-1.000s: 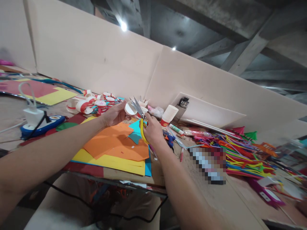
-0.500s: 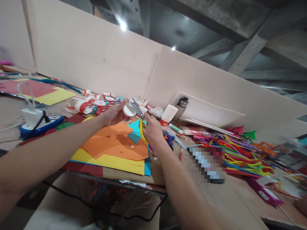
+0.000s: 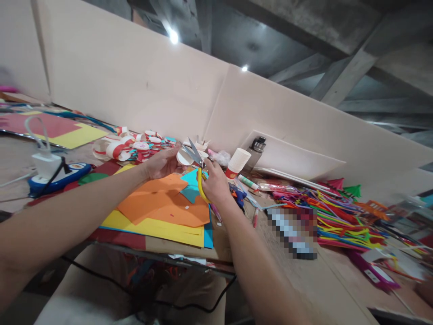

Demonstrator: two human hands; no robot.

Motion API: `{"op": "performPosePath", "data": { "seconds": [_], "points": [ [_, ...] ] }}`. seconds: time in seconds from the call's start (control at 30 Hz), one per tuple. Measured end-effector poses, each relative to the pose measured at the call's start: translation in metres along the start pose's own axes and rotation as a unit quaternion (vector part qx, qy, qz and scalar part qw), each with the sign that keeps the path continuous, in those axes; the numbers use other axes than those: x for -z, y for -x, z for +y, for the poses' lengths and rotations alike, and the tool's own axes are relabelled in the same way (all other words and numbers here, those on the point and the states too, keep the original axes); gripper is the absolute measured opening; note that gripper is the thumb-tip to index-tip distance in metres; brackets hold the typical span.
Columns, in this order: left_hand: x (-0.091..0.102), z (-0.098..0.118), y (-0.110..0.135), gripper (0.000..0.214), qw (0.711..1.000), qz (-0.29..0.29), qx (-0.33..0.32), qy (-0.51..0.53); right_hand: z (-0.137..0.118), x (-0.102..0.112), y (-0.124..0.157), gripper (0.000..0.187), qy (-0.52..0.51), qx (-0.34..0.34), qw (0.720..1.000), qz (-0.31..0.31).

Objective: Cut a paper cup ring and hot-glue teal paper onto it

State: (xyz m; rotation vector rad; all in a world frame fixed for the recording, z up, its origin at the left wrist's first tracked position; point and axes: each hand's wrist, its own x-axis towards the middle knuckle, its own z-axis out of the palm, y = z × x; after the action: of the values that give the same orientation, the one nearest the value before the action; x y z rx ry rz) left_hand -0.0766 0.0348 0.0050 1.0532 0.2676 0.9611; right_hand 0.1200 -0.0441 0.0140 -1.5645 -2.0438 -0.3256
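Above the orange paper (image 3: pixel 158 203), our left hand (image 3: pixel 162 163) pinches a cup (image 3: pixel 183 157), right hand (image 3: pixel 216 184) grips open scissors (image 3: pixel 198 164); we should steady the cup, snip short.

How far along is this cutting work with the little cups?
Done: a heap of cut cups lies beyond the left hand. In hand: that hand holds a small white cup while the right hand holds scissors at it. Left: probably the whole cup standing nearby, uncut.

no legible text, labels seemingly blurred
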Motion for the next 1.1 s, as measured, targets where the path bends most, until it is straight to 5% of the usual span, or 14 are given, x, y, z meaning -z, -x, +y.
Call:
{"op": "performPosePath", "data": {
  "seconds": [0.5, 1.1],
  "points": [
    [-0.0039, 0.0064, 0.0016, 0.049, 0.999, -0.014, -0.018, -0.048, -0.0027, 0.0040, 0.0007, 0.048, 0.056, -0.015, 0.998, -0.026],
    [-0.0046, 0.0001, 0.0004, 0.032, 0.998, -0.041, -0.032, -0.020, -0.0010, 0.0022, 0.0011, 0.051, -0.003, -0.007, 1.000, -0.005]
  ]
}}
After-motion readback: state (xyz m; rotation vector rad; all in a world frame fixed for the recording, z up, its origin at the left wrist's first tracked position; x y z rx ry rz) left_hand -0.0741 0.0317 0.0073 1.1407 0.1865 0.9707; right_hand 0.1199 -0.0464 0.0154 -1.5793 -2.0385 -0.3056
